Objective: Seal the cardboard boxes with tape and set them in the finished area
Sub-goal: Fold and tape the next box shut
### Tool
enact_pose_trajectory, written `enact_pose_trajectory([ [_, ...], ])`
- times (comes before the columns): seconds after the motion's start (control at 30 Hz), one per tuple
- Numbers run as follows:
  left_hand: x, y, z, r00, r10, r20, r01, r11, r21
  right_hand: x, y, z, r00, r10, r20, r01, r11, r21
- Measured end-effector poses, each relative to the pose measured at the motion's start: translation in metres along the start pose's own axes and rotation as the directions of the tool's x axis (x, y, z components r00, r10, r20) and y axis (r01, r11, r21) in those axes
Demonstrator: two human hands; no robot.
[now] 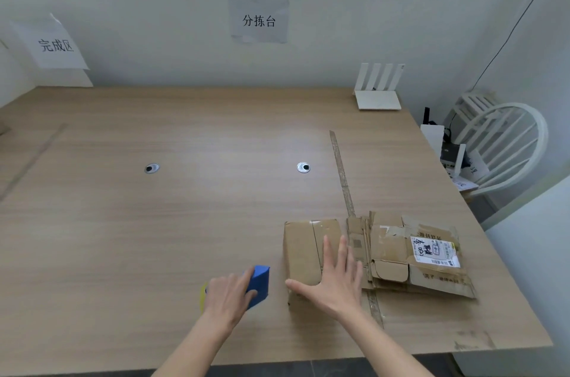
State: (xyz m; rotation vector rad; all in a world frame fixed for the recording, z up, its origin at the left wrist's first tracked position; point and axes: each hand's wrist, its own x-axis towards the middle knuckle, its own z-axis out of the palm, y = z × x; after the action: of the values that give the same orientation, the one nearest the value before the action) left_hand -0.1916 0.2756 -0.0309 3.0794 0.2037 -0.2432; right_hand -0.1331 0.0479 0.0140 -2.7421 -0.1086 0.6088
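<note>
Head view: my left hand (229, 295) grips what looks like a blue tape dispenser (258, 284); my right hand (334, 279) lies flat, fingers spread, on the cardboard box (303, 253) beneath it.

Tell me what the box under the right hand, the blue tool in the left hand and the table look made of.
Box: brown matte cardboard, creased, with a glossy clear tape strip on top.
Tape dispenser: likely smooth blue plastic; even colour, sharp moulded edges.
Table: wood-grain top, probably laminate; the streaks run evenly with a dull sheen.

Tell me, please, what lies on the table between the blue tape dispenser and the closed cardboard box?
Nothing: in the head view only a bare strip of table separates the tape dispenser from the box.
</note>
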Motion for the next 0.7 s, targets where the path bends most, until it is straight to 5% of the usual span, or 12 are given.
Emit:
enact_pose_trajectory([
  [0.13,0.005,-0.031,0.028,1.000,-0.024,-0.011,0.023,0.995,-0.098,0.012,-0.007,-0.006,0.993,-0.115,0.007,0.115,0.984,-0.138],
  [0.27,-0.005,-0.048,0.040,0.995,-0.082,0.054,0.088,0.989,-0.121,0.034,0.005,-0.039,0.925,-0.337,0.175,0.379,0.855,-0.354],
  [0.37,-0.010,-0.062,0.044,0.996,-0.090,0.029,0.092,0.991,-0.096,0.036,0.012,-0.052,0.862,-0.486,0.146,0.498,0.754,-0.429],
  [0.53,-0.008,-0.067,0.030,0.994,-0.105,-0.013,0.103,0.989,-0.108,0.025,0.015,-0.035,0.879,-0.451,-0.153,0.432,0.890,-0.143],
  [0.7,0.000,-0.057,0.029,0.996,-0.086,0.002,0.084,0.978,-0.191,0.019,0.008,-0.006,0.920,-0.383,-0.084,0.356,0.906,-0.228],
])
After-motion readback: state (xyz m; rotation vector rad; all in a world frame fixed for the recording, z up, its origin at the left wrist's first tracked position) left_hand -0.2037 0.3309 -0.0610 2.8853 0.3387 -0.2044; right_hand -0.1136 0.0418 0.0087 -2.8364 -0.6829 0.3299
